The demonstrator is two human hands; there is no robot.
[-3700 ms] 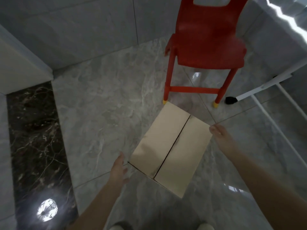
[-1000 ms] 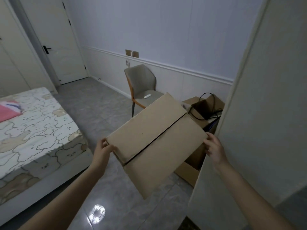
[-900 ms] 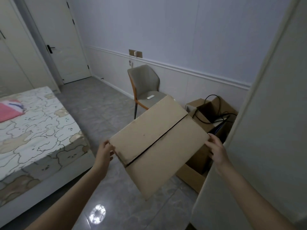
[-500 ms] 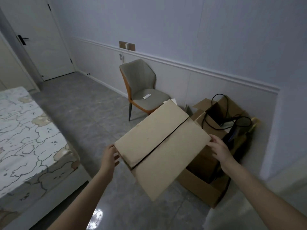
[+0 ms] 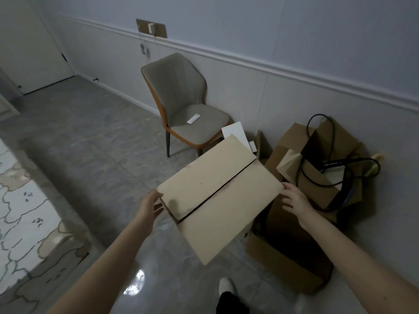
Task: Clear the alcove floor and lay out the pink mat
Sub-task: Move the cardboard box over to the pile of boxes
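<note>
Left hand (image 5: pixel 150 206): its fingers are flat against the left side of the cardboard box (image 5: pixel 217 196). The fingers look straight, not curled.
Right hand (image 5: pixel 294 200): it presses on the right side of the box. The fingers are spread and mostly straight.
Cardboard box: it is held up in the air between the two hands, tilted. Its two top flaps are closed, with a dark gap running between them.
Open boxes (image 5: pixel 301 223): a pile of brown open boxes sits on the floor by the wall, just to the right of the held box and partly under it.
Black cable (image 5: pixel 326 155): it loops over the pile of boxes.
Grey chair (image 5: pixel 181 105): it stands by the wall, past the held box. It has an orange edge.
White remote (image 5: pixel 193 119): it lies on the chair seat.
Bed (image 5: pixel 20 214): its patterned cover shows at the left edge.
Floor (image 5: pixel 90 143): grey shiny tiles.
Foot (image 5: pixel 225 287): a white shoe is on the floor below the box.
</note>
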